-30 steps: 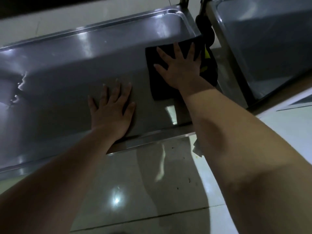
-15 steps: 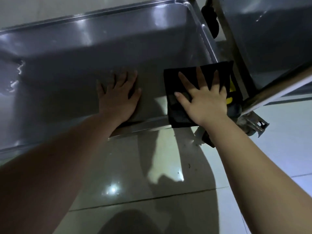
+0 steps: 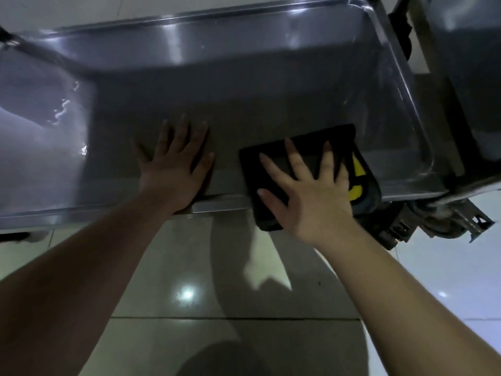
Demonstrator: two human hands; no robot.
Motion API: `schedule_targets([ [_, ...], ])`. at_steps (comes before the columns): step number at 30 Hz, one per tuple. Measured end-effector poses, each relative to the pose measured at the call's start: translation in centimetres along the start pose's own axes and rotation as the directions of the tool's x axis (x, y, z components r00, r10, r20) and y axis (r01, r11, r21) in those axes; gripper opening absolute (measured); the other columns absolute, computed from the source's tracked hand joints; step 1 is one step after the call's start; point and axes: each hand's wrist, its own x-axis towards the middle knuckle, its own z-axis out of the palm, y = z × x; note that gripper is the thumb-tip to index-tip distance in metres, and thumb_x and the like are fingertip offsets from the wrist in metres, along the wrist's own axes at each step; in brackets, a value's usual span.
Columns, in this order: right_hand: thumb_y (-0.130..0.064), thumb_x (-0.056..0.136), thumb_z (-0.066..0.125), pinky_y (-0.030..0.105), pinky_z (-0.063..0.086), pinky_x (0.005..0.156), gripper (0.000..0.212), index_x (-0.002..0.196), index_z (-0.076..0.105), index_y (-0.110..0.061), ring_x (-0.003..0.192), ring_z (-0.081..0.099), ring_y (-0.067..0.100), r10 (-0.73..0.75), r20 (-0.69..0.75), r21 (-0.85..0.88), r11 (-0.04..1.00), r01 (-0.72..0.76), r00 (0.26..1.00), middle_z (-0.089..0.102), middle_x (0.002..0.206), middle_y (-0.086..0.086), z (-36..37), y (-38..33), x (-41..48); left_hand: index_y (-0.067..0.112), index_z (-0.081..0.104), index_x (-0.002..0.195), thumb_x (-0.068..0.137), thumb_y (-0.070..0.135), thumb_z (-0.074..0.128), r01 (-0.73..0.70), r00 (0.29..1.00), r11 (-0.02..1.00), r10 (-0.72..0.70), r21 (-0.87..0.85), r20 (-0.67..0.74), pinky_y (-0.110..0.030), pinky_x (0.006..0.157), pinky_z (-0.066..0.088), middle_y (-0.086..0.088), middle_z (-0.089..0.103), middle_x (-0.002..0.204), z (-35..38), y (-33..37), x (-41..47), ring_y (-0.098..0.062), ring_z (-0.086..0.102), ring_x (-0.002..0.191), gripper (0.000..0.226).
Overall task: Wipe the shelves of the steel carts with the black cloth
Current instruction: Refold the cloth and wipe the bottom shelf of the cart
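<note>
Head view: the left hand (image 3: 173, 169) lies flat on the steel shelf (image 3: 271, 90), fingers straight and spread, grasping nothing, its heel at the near rim (image 3: 217, 206). Just beside it, the right hand (image 3: 311, 191) presses the black cloth (image 3: 320, 137) down with straight, splayed fingers, not curled round it. The cloth sits at the shelf's near right corner, its near edge lapping over the rim; a yellow mark (image 3: 357, 169) shows by the little finger. A caster (image 3: 401, 226) stands below that corner on the tiled floor (image 3: 189, 267). A second cart (image 3: 466, 63) stands to the right.
</note>
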Motion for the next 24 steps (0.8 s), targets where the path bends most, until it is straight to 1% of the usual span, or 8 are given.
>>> schedule_targets([
  [1, -0.072, 0.091, 0.010, 0.061, 0.000, 0.113, 0.056, 0.142, -0.011, -0.062, 0.144, -0.018, 0.045, -0.015, -0.001, 0.023, 1.000, 0.015, 1.000, -0.015, 0.161, -0.015, 0.1, -1.0, 0.7, 0.047, 0.004, 0.152, 0.097, 0.060, 0.018, 0.002, 1.000, 1.000, -0.002, 0.001, 0.000, -0.070, 0.111, 0.001, 0.010, -0.001, 0.164, 0.0, 0.0, -0.1, -0.021, -0.003, 0.151, 0.058],
  [4, -0.073, 0.092, 0.015, 0.063, -0.001, 0.112, 0.057, 0.143, -0.007, -0.062, 0.143, -0.021, 0.044, 0.026, 0.013, 0.068, 0.997, -0.027, 1.000, -0.016, 0.161, -0.016, -0.5, -1.6, 6.8, 0.047, 0.006, 0.153, 0.099, 0.055, 0.024, 0.021, 1.000, 1.000, -0.021, -0.004, -0.010, -0.068, 0.112, 0.001, 0.012, -0.001, 0.164, 0.1, 0.0, -0.3, -0.019, -0.003, 0.151, 0.057],
  [7, -0.074, 0.091, 0.015, 0.067, -0.002, 0.110, 0.062, 0.147, -0.005, -0.057, 0.143, -0.018, 0.048, 0.049, -0.002, 0.046, 0.998, -0.049, 0.999, -0.014, 0.162, -0.012, -1.7, -1.8, 13.7, 0.050, 0.003, 0.152, 0.099, 0.055, 0.021, 0.022, 1.000, 1.000, -0.022, -0.016, 0.008, -0.067, 0.113, -0.002, 0.014, -0.004, 0.163, 0.1, 0.0, -0.1, -0.017, -0.005, 0.151, 0.056],
  [10, -0.074, 0.091, 0.015, 0.068, -0.002, 0.109, 0.063, 0.149, -0.002, -0.054, 0.142, -0.017, 0.050, 0.062, -0.009, 0.056, 0.997, -0.062, 0.998, -0.011, 0.163, -0.009, -2.0, -2.5, 16.4, 0.052, 0.002, 0.150, 0.096, 0.057, 0.016, 0.024, 0.999, 0.999, -0.023, -0.031, 0.025, -0.068, 0.112, -0.003, 0.015, -0.005, 0.163, -0.2, -0.1, 0.0, -0.016, -0.007, 0.151, 0.056],
  [14, -0.073, 0.092, 0.015, 0.065, 0.001, 0.112, 0.062, 0.149, -0.002, -0.055, 0.144, -0.015, 0.047, 0.053, -0.035, 0.050, 0.997, -0.052, 0.998, -0.010, 0.163, -0.010, -1.3, -2.7, 13.5, 0.051, 0.000, 0.151, 0.097, 0.056, 0.015, 0.019, 0.999, 1.000, -0.018, -0.024, 0.033, -0.069, 0.111, -0.002, 0.015, -0.006, 0.163, -0.3, -0.1, 0.1, -0.016, -0.008, 0.151, 0.056],
  [20, -0.073, 0.091, 0.012, 0.063, 0.005, 0.112, 0.060, 0.145, -0.009, -0.058, 0.144, -0.017, 0.044, 0.040, 0.027, 0.002, 0.999, -0.040, 0.999, -0.015, 0.162, -0.012, 0.1, -2.6, 3.6, 0.047, 0.003, 0.153, 0.098, 0.054, 0.016, 0.019, 1.000, 1.000, -0.020, -0.022, -0.012, -0.069, 0.112, -0.004, 0.010, -0.002, 0.164, 0.0, 0.0, -0.4, -0.020, -0.004, 0.151, 0.057],
  [22, -0.073, 0.091, 0.011, 0.064, 0.004, 0.112, 0.060, 0.144, -0.013, -0.060, 0.144, -0.018, 0.044, 0.040, 0.045, -0.026, 0.999, -0.039, 0.998, -0.018, 0.161, -0.012, 0.2, -2.9, 2.8, 0.045, 0.006, 0.153, 0.098, 0.053, 0.018, 0.014, 0.999, 1.000, -0.015, -0.022, -0.031, -0.069, 0.112, -0.004, 0.008, 0.000, 0.164, 0.1, 0.0, -0.9, -0.021, -0.002, 0.151, 0.057],
  [24, -0.073, 0.091, 0.014, 0.064, 0.002, 0.112, 0.059, 0.143, -0.012, -0.061, 0.144, -0.018, 0.044, 0.045, 0.041, -0.007, 0.999, -0.044, 0.998, -0.017, 0.161, -0.013, -0.1, -3.3, 4.5, 0.043, 0.009, 0.154, 0.100, 0.051, 0.022, 0.006, 0.999, 1.000, -0.007, -0.027, -0.050, -0.069, 0.112, -0.003, 0.007, 0.003, 0.165, 0.1, 0.0, -1.1, -0.022, 0.000, 0.151, 0.056],
])
